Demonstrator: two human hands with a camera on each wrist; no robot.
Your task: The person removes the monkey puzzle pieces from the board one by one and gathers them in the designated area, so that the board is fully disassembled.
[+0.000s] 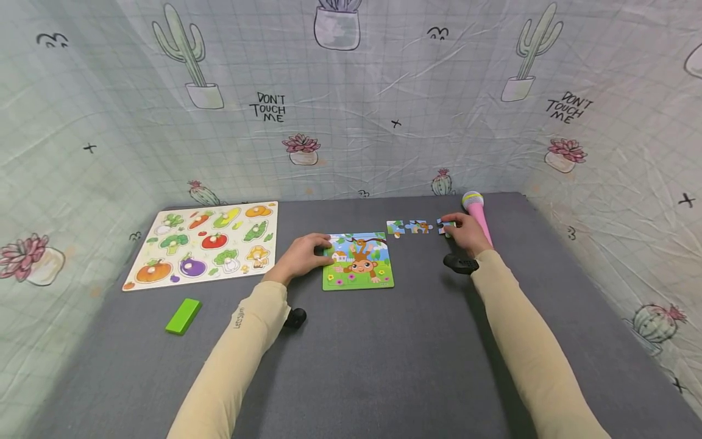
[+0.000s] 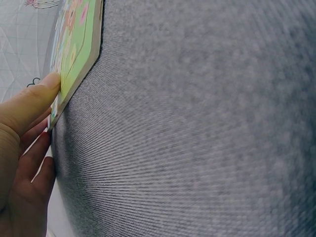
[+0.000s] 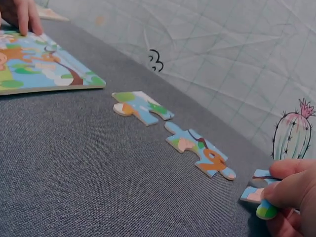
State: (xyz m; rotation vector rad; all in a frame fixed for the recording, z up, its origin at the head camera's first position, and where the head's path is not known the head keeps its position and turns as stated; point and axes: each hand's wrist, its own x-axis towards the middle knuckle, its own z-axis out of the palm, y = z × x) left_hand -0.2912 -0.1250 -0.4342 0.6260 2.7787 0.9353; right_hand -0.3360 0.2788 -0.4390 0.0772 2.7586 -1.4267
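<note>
My right hand (image 1: 466, 231) pinches a puzzle piece (image 3: 254, 193) between thumb and fingers, low over the grey table. Left of it lie two loose pieces: one with part of an orange animal (image 1: 419, 227) and one with green and blue (image 1: 395, 228). The square monkey puzzle (image 1: 359, 262) lies flat near the middle, its picture looking whole. At its left edge rests my left hand (image 1: 304, 255), thumb and fingertips touching the board. In the left wrist view the thumb (image 2: 47, 86) presses near the board's edge.
A pink toy microphone (image 1: 477, 213) lies just beyond my right hand. At the left is a wooden vegetable board (image 1: 200, 247), with a green block (image 1: 183, 316) in front of it. A printed cloth (image 1: 351, 110) hangs behind the table.
</note>
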